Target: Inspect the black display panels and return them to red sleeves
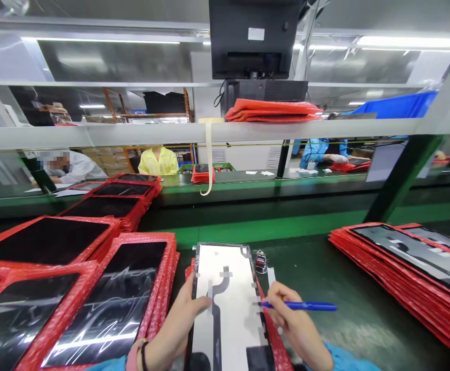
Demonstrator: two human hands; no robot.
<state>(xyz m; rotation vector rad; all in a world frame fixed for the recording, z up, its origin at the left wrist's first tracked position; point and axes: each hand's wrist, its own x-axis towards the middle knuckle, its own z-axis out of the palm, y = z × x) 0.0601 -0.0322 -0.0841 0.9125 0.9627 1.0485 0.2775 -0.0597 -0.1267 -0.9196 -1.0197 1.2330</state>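
A flat, rectangular display panel [230, 304] with a pale silvery back, a grey flex ribbon down its middle and a thin dark frame lies face down on the green work surface [325, 273], directly in front of the person, resting on a red bubble-wrap sleeve [277, 342]. The left hand [184, 314] is closed lightly on the panel's left edge, thumb on top of the back. The right hand [292, 319] grips a slim blue plastic pen [302, 306] whose tip points left at the panel's right edge. To the left, stacks of red bubble-wrap sleeves [124, 293] each hold a glossy black panel, screen up; more such stacks [104, 203] run back along the bench. To the right lies a fanned stack of red sleeves [402, 273] topped with panels showing their grey backs. Beyond, a green conveyor belt [267, 185] crosses the view, with other people seated behind it. Above, a grey metal rail [132, 133] carries folded red sleeves [271, 110] below a black monitor [253, 38].
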